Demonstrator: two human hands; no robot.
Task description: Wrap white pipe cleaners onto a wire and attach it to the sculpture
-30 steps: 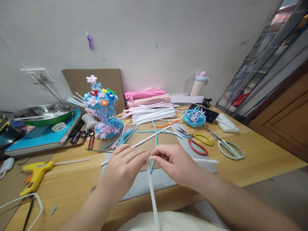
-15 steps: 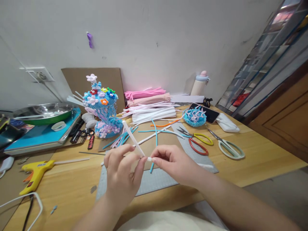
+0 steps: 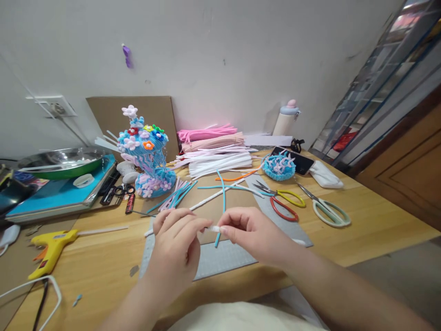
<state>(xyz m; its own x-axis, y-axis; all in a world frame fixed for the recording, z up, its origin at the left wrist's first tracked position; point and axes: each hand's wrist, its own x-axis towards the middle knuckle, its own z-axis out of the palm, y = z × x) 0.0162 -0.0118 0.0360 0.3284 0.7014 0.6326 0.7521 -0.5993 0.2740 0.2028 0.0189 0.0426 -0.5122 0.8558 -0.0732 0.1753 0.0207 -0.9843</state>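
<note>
Between my two hands, low over the work mat, is a short visible stretch of white pipe cleaner [image 3: 215, 228]. The thumb and forefinger of my right hand [image 3: 251, 232] pinch its right end. My left hand [image 3: 178, 241] is closed on the other side of it, back turned up, so the rest of the strand is hidden under the fingers. Beneath the hands a blue pipe cleaner [image 3: 223, 200] lies across the brown cardboard [image 3: 237, 211], crossed by white and blue strands. An orange pipe cleaner [image 3: 237, 175] lies just beyond.
Red-and-yellow-handled scissors [image 3: 284, 209] and pale-handled scissors [image 3: 330, 214] lie right. A blue fuzzy ring piece [image 3: 279, 166] sits behind them. At left are a yellow glue gun [image 3: 53, 248] and a flowered blue model [image 3: 146, 142]. Bundled white pipe cleaners [image 3: 220, 164] lie at the back.
The long white end that stood up from my left hand has swung down out of sight behind the fingers. My left hand has turned over it; my right hand keeps its pinch.
</note>
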